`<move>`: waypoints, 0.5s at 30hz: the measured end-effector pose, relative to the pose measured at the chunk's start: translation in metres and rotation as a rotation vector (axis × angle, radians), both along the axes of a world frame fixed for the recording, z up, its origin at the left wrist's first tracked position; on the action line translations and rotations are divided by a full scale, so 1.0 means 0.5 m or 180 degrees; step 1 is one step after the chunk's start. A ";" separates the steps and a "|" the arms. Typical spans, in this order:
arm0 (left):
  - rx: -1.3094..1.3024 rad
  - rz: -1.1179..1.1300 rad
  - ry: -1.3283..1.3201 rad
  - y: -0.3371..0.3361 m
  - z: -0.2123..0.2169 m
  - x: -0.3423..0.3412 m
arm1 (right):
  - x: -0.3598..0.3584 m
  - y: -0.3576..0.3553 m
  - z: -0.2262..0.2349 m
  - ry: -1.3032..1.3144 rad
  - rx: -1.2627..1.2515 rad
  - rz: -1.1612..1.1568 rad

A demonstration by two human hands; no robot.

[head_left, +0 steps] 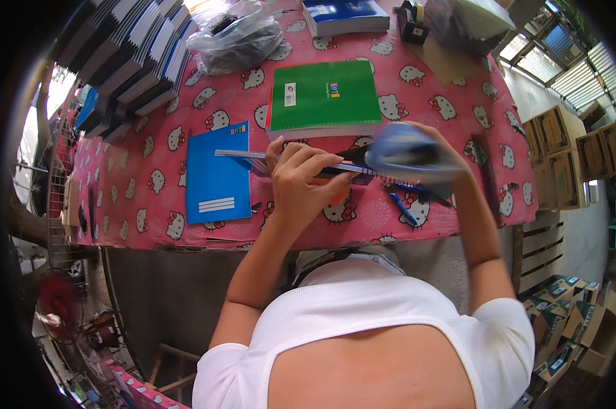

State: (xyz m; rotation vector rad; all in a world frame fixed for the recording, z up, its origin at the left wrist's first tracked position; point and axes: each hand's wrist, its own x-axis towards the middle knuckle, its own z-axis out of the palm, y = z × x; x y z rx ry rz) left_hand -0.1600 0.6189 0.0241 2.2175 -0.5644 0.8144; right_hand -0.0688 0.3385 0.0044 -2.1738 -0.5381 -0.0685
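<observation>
My left hand (301,180) grips the edge of a thin notebook (250,158) held edge-on above the pink patterned tablecloth (151,184). My right hand (434,153) is blurred by motion and holds a light blue, flat object (396,151), probably a cover or another notebook, at the right end of that notebook. A blue notebook (216,180) lies flat to the left of my left hand. A green notebook stack (323,97) lies just beyond both hands. A blue pen (403,208) rests on the cloth below my right hand.
Tall piles of notebooks (130,54) stand at the far left. A grey plastic bag (236,37) and a blue book stack (345,15) sit at the far edge, with a tape dispenser (411,24) beside them. Cardboard boxes (567,157) stand to the right, and a red fan (59,307) is lower left.
</observation>
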 end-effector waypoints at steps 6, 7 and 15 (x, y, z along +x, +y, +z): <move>-0.0186 0.0011 0.0295 0.002 0.011 0.001 | -0.016 0.027 0.017 -0.1643 -0.0079 0.0730; -0.0167 0.0017 0.0318 0.006 0.005 0.006 | -0.019 0.033 0.022 -0.1980 0.0020 0.0815; -0.0071 -0.0106 0.0337 0.030 0.013 0.014 | 0.010 0.026 0.025 -0.0181 -0.0404 0.0897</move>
